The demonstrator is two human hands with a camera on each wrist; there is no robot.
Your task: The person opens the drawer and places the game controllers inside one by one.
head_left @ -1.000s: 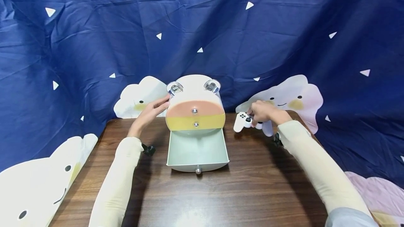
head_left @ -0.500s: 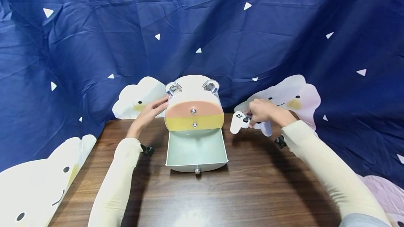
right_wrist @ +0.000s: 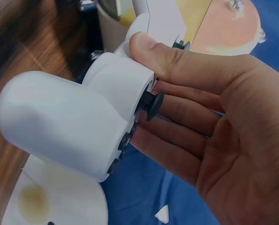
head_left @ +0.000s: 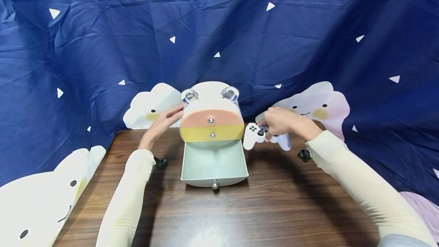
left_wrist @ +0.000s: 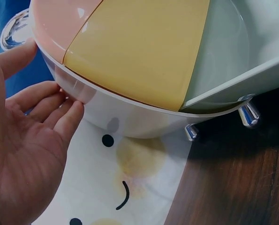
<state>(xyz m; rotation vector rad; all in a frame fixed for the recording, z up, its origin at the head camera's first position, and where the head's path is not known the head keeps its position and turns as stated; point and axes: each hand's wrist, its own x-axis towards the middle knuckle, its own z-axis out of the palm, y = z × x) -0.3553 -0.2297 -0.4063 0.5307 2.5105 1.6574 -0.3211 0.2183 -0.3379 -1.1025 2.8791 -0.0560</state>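
A white game controller [head_left: 252, 135] with black thumbsticks is gripped by my right hand [head_left: 280, 120], thumb on one side and fingers on the other. In the right wrist view the controller [right_wrist: 59, 122] shows its rounded grip and dark buttons. It is held above the table, just right of the drawer cabinet [head_left: 212, 104]. This cabinet has a white body, two chrome rings on top and orange, yellow and green drawers. Its bottom green drawer [head_left: 214, 163] is pulled out, with nothing inside. My left hand [head_left: 164, 124] touches the cabinet's left side with extended fingers [left_wrist: 73, 117].
The dark brown wooden table [head_left: 219, 216] carries the cabinet on short metal feet [left_wrist: 249, 115]. Behind it hangs a blue curtain [head_left: 219, 22] with white triangles and cloud faces. Chrome knobs [head_left: 215, 185] stick out from the drawer fronts.
My right hand has carried the controller left, closer to the cabinet and the pulled-out drawer. The left hand stays on the cabinet's side.
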